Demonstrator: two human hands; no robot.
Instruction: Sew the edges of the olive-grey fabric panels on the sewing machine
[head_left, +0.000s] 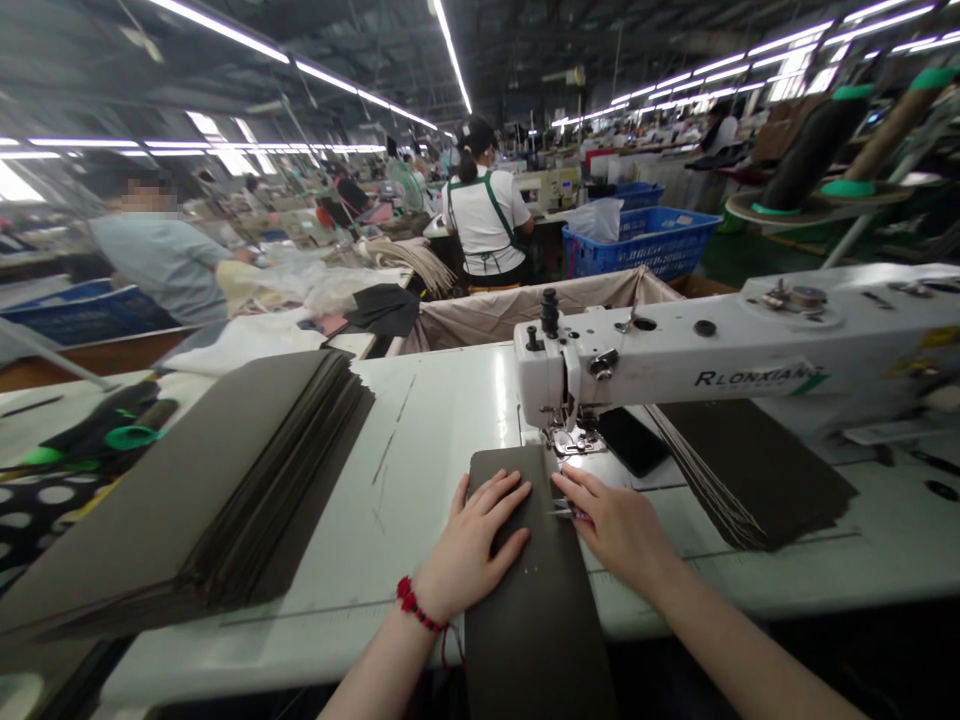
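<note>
A dark olive strip [536, 610] of leatherlike sheet lies on the worktop [420, 470], just in front of the sewing machine [675, 360]. The left hand [472, 540] rests open and flat on it; the right hand [615, 525] pinches small metal snips [564, 512]. The strip seems light, fairly stiff, and best held flat. 2 stacks [225, 490] [750, 470] of similar strips flank the machine.

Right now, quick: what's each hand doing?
Left hand: open, pressed flat on the dark strip of material, holding nothing.
Right hand: closed, apparently holding small metal snips.
</note>
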